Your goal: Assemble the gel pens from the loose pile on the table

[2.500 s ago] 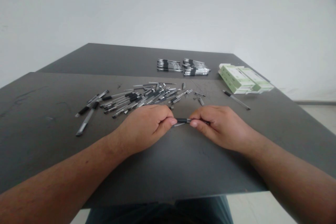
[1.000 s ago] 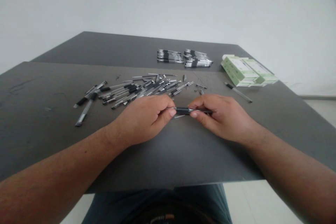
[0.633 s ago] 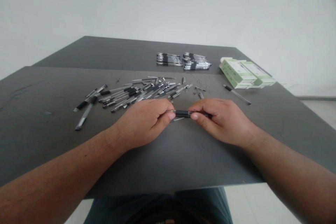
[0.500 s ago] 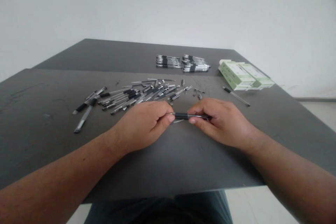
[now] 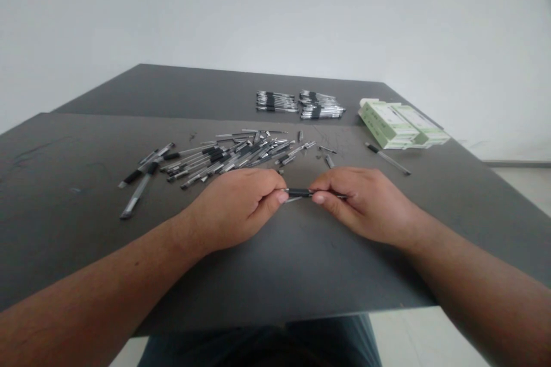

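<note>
Between my two hands a pen with a black grip lies level, low over the near part of the table. My left hand is closed, pinching the pen's left end between thumb and forefinger. On the other side, my right hand pinches it just right of the black grip, and part of the barrel is covered by those fingers. Just beyond my left hand spreads a loose pile of pens and pen parts. A small clear pen cap lies beyond my right hand.
Two bundles of pens, one left and one right, lie at the back of the dark table. Green and white boxes stand at the back right, with a single pen before them. More pens lie at left.
Both hands have shifted slightly nearer to me with the pen. My right hand's fingertips sit close against the black grip, and the cap beyond that hand shows more fully.
</note>
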Motion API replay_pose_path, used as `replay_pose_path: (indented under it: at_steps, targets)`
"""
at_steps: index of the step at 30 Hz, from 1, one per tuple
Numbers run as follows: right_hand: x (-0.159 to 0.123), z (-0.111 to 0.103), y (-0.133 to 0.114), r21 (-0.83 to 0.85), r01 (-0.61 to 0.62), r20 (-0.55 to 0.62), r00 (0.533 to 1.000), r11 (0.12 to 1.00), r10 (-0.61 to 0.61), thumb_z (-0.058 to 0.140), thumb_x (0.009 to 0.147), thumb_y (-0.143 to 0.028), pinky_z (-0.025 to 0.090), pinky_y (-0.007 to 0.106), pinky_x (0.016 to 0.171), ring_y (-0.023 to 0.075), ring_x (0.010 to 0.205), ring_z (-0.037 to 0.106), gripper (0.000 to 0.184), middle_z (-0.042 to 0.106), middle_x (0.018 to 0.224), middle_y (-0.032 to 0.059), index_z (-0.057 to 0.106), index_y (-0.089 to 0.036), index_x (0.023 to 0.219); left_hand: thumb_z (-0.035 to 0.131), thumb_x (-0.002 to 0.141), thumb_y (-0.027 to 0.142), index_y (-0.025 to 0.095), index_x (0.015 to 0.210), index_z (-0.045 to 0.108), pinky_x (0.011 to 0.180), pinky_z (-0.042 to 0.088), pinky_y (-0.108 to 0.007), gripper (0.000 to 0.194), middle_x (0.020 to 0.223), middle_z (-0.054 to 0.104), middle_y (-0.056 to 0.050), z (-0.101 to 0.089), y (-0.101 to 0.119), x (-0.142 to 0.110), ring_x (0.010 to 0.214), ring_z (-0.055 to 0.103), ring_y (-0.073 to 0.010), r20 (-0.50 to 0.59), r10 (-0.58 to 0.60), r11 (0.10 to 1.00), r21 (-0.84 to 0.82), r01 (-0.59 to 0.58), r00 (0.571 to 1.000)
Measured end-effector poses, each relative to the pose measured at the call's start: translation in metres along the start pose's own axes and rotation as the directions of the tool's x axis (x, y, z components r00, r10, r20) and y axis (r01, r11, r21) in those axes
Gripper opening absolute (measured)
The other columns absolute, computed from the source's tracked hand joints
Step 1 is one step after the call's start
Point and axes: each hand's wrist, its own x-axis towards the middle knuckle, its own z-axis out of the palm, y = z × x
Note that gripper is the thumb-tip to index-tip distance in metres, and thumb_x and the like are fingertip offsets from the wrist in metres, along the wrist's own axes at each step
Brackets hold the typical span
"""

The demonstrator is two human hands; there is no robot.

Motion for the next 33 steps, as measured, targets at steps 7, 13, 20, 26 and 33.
replay_pose_path:
  at_steps: [7, 13, 20, 26, 33]
  targets:
    - [-0.0006, -0.0008, 0.0003, -0.006, 0.004, -0.014, 1.000, 1.000, -0.004, 0.063, 0.108, -0.029, 0.052, 0.027, 0.069, 0.0166, 0.077, 0.076, 0.015, 0.082, 0.088, 0.0013, 0.076, -0.023, 0.103, 0.048, 0.110, 0.035, 0.021, 0.106, 0.076, 0.077, 0.049, -0.034, 0.031, 0.094, 0.080, -0.004, 0.0022, -0.0012, 0.0004, 0.086, 0.072, -0.0215, -0.001, 0.001, 1.000, 0.010, -0.001, 1.000]
    - [-0.0002, -0.0008, -0.0004, -0.003, 0.024, -0.073, 0.997, 1.000, -0.024, 0.067, 0.107, -0.028, 0.053, 0.027, 0.072, 0.0161, 0.080, 0.076, 0.011, 0.082, 0.092, 0.0017, 0.075, -0.021, 0.106, 0.050, 0.110, 0.035, 0.021, 0.105, 0.076, 0.074, 0.045, -0.034, 0.029, 0.093, 0.078, -0.003, 0.0013, -0.0007, 0.0010, 0.083, 0.070, -0.0215, -0.009, -0.009, 1.000, 0.008, 0.009, 1.000]
    - [0.0000, -0.0003, 0.0004, -0.004, 0.020, -0.055, 0.998, 1.000, -0.020, 0.065, 0.108, -0.028, 0.052, 0.027, 0.072, 0.0162, 0.080, 0.076, 0.013, 0.082, 0.091, 0.0015, 0.076, -0.022, 0.106, 0.051, 0.109, 0.035, 0.020, 0.104, 0.076, 0.072, 0.042, -0.035, 0.029, 0.092, 0.078, -0.003, 0.0006, 0.0000, 0.0010, 0.080, 0.068, -0.0217, -0.002, -0.023, 1.000, 0.011, 0.023, 1.000]
    - [-0.0003, -0.0010, 0.0005, 0.010, 0.017, -0.020, 1.000, 1.000, -0.016, 0.062, 0.110, -0.028, 0.051, 0.026, 0.071, 0.0154, 0.078, 0.076, 0.016, 0.081, 0.089, 0.0007, 0.076, -0.021, 0.106, 0.051, 0.110, 0.034, 0.020, 0.103, 0.076, 0.073, 0.042, -0.034, 0.029, 0.093, 0.078, -0.003, 0.0012, -0.0002, 0.0010, 0.082, 0.069, -0.0218, -0.001, -0.016, 1.000, 0.012, 0.016, 1.000]
    - [0.0003, 0.0010, 0.0014, -0.016, 0.055, -0.014, 0.998, 0.998, -0.055, 0.061, 0.111, -0.028, 0.051, 0.026, 0.070, 0.0158, 0.077, 0.075, 0.018, 0.081, 0.088, 0.0010, 0.076, -0.020, 0.106, 0.049, 0.111, 0.035, 0.020, 0.103, 0.076, 0.075, 0.043, -0.034, 0.031, 0.094, 0.078, -0.003, 0.0028, -0.0021, 0.0015, 0.084, 0.070, -0.0219, 0.001, 0.003, 1.000, 0.030, -0.003, 1.000]
